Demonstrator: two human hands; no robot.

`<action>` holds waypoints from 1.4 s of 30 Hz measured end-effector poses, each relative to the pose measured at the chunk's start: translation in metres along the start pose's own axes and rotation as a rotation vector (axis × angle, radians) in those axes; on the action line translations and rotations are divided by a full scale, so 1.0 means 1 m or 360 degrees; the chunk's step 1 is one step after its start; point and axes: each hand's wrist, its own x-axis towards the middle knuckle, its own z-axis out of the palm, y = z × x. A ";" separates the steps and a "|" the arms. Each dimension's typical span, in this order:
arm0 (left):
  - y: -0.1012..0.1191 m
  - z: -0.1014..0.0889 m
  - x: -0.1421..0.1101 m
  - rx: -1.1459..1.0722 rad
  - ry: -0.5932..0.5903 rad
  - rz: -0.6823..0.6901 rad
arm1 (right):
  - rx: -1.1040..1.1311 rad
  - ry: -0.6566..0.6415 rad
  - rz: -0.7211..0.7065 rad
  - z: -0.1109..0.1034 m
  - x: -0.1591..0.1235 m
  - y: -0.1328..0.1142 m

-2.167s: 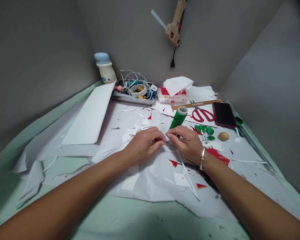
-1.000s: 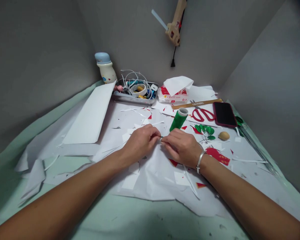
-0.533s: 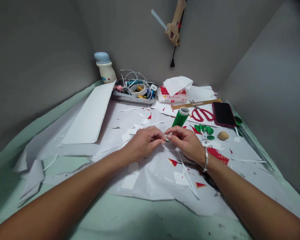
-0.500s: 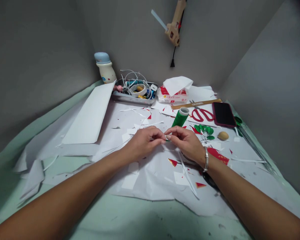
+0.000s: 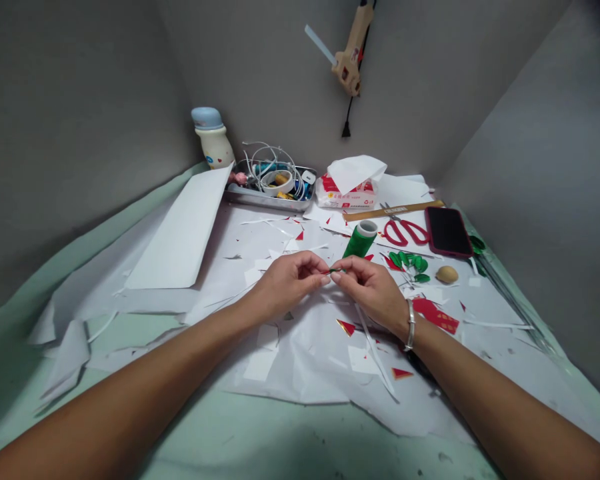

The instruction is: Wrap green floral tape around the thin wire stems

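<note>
Left hand plus right hand: two total.
Thin green piece: one visible.
Green thread spool: one.
Green leaf shapes: at least five; overlap prevents exact count.
Red-handled scissors: one pair.
Bracelet: one.
Phone: one.
Tan rounded object: one.
Yellow-brown strip: one.
Tissue pack: one.
Metal tray: one.
Blue-capped bottle: one.
Large white card: one.
Glue gun: one.
White paper scraps: many.
</note>
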 end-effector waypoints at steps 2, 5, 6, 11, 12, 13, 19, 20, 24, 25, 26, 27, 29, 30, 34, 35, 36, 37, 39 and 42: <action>0.000 0.001 -0.001 0.0044 0.0010 0.0034 | -0.0036 0.0024 0.0004 0.001 0.000 0.000; -0.001 0.001 -0.002 0.0093 0.0037 0.0053 | -0.0069 0.0016 0.0028 0.002 0.000 0.000; -0.002 0.001 -0.002 0.0109 0.0054 0.0052 | -0.0072 0.0011 0.0036 0.003 0.000 0.000; -0.002 0.001 -0.004 0.0295 0.0145 0.0081 | -0.0068 -0.0018 0.0072 0.004 0.000 -0.002; -0.001 0.001 -0.004 0.0335 0.0160 0.0094 | -0.0067 -0.0025 0.0079 0.004 0.000 -0.003; 0.000 0.001 -0.005 0.0374 0.0178 0.0107 | -0.0066 -0.0032 0.0085 0.004 0.000 -0.003; 0.002 0.000 -0.005 0.0397 0.0207 0.0105 | -0.0040 -0.0099 0.0102 0.004 0.000 -0.001; 0.002 0.000 -0.005 0.0359 0.0187 0.0099 | -0.0034 -0.0106 0.0099 0.004 0.000 -0.001; 0.002 0.000 -0.004 0.0294 0.0171 0.0098 | -0.0123 -0.0121 0.0029 0.005 -0.001 0.003; 0.003 0.000 -0.004 0.0297 0.0177 0.0097 | -0.0198 -0.0119 -0.0034 0.005 -0.001 0.004; 0.002 0.000 -0.004 0.0305 0.0187 0.0094 | -0.0295 -0.0113 -0.0120 0.006 -0.001 0.004; 0.002 0.000 -0.004 0.0321 0.0200 0.0090 | -0.0409 -0.0111 -0.0226 0.006 -0.002 0.005; 0.002 0.000 -0.003 0.0376 0.0240 0.0086 | -0.0651 -0.0130 -0.0453 0.006 -0.003 0.005; 0.001 0.000 -0.003 0.0420 0.0263 0.0089 | -0.0763 -0.0154 -0.0554 0.005 -0.003 0.004; -0.001 -0.001 -0.003 0.0646 0.0302 0.0168 | -0.1071 -0.0212 -0.0874 0.002 -0.004 0.000; -0.002 -0.001 -0.003 0.0702 0.0282 0.0194 | -0.1105 -0.0197 -0.0937 0.002 -0.004 -0.001; -0.002 -0.001 -0.003 0.0754 0.0251 0.0220 | -0.1115 -0.0173 -0.0987 0.001 -0.003 -0.002; -0.003 0.000 -0.004 0.0800 0.0213 0.0245 | -0.1104 -0.0146 -0.1020 0.001 -0.003 -0.002; -0.003 0.001 -0.005 0.0872 0.0133 0.0295 | -0.1029 -0.0077 -0.1014 0.000 -0.001 -0.002; -0.004 0.002 -0.005 0.0936 0.0034 0.0408 | -0.0866 0.0001 -0.0881 -0.001 0.003 0.002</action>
